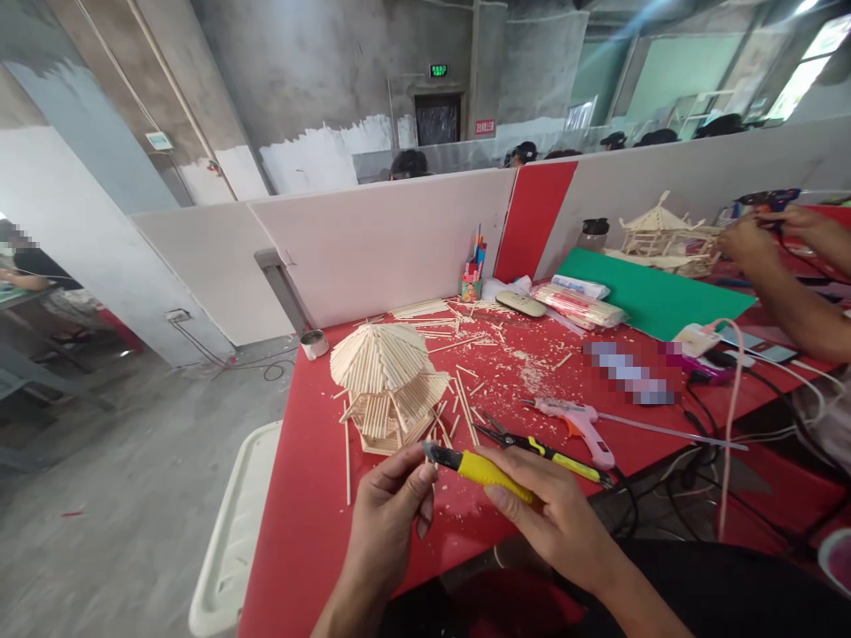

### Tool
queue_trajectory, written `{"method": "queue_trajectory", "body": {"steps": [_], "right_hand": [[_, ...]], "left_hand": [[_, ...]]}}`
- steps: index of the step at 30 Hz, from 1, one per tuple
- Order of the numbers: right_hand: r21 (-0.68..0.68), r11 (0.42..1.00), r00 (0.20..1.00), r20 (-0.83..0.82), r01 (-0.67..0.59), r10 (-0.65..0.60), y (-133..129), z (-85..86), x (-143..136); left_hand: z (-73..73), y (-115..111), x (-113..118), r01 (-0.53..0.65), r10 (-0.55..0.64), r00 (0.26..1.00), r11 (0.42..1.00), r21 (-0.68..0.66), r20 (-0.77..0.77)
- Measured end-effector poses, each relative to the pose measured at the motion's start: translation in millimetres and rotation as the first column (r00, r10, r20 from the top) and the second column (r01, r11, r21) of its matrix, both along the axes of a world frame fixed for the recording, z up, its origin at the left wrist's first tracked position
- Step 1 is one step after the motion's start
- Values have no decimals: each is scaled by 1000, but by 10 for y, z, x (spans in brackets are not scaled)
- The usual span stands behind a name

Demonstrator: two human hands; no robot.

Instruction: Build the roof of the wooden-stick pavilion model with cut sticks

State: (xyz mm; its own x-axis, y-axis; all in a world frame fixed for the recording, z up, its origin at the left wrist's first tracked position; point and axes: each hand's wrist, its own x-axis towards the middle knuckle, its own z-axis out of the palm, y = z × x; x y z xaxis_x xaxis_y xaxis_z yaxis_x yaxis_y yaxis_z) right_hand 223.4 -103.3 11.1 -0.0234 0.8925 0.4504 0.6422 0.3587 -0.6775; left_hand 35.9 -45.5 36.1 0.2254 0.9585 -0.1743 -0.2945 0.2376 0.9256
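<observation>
My right hand (551, 505) is wrapped round the yellow handle of a utility knife (495, 474), its blade pointing left. The blade tip meets the fingertips of my left hand (395, 509), which pinch a short, thin wooden stick (432, 462), mostly hidden by the fingers and knife. Just beyond my left hand stands a small pavilion model (382, 381) built of wooden sticks, with a pointed roof. Behind the knife lie black-and-yellow pliers (525, 443) and a pink glue gun (578, 425) with a clear glue stick in its back.
Loose sticks (465, 408) and shavings litter the red table (299, 532). A metal cup (315, 344), pen holder (472, 286), bagged sticks (578, 306) and green board (644, 288) stand or lie farther back. Cables (728, 443) hang at right. Another person's hands (751, 244) work beside a second model (665, 235).
</observation>
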Motion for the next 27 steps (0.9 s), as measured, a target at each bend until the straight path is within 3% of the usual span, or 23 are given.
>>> {"method": "queue_trajectory", "body": {"steps": [10,27], "right_hand": [[-10,1000,1000,6,13,-13,-38,44,20],[8,1000,1000,-16,-23,23,-82,-5,-13]], "left_hand": [[-13,21,9,13,-4,997,993,116,-73],[-115,8,18,-28,34,998,991,130,-48]]}}
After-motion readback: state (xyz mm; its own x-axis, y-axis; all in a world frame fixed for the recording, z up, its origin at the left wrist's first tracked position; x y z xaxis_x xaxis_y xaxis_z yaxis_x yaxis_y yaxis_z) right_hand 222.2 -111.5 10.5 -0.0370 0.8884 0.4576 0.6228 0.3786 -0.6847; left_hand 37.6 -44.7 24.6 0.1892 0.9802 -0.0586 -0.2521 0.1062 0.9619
